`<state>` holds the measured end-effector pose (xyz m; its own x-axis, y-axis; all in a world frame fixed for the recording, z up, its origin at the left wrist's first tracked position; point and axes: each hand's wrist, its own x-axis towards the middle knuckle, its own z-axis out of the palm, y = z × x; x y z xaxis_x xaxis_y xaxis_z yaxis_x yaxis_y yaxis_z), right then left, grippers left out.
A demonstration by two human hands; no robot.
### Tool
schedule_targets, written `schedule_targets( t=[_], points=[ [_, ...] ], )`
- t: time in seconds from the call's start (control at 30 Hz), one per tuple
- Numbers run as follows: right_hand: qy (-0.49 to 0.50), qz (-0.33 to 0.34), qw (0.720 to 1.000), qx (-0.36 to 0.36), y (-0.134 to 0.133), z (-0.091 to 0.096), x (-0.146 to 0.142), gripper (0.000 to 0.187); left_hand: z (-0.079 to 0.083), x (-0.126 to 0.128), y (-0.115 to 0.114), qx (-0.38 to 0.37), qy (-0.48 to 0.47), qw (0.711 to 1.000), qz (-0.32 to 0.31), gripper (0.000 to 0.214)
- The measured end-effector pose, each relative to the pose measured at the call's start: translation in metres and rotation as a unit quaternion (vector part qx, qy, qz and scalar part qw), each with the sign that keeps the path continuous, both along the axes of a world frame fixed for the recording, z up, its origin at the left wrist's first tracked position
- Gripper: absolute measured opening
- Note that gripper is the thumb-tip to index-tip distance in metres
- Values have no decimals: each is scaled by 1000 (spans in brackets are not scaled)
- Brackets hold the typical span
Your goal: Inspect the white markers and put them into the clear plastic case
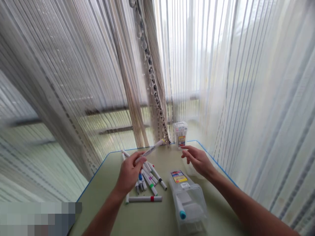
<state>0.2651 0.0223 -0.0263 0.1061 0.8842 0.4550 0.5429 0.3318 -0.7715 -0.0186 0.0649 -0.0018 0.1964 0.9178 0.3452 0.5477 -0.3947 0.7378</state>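
My left hand point(130, 172) is closed on a white marker point(153, 150) with a yellow end, tilted up and to the right. Beneath that hand lies a loose pile of white markers point(149, 175) with coloured bands and ends, partly hidden by it. A blue marker end point(140, 176) shows just under the fingers; I cannot tell whether the hand touches it. My right hand point(198, 160) reaches over the table's right side, fingers apart and partly bent, with nothing visible in them. Its fingertips appear close to an upright clear box of markers point(180, 132).
A clear plastic case point(194, 196) with a yellow label lies front right, holding a teal-ended marker point(182, 213). One red-banded marker point(145, 199) lies crosswise before the pile. The green table point(98, 193) has a blue edge. String curtains point(98, 65) hang behind.
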Motion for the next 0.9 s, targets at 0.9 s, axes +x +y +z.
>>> schedule_targets(
  t=[0.9],
  points=[
    [305, 140, 940, -62, -8, -3, -23, 27, -28, 30, -32, -138, -283, 933, -174, 31]
  ],
)
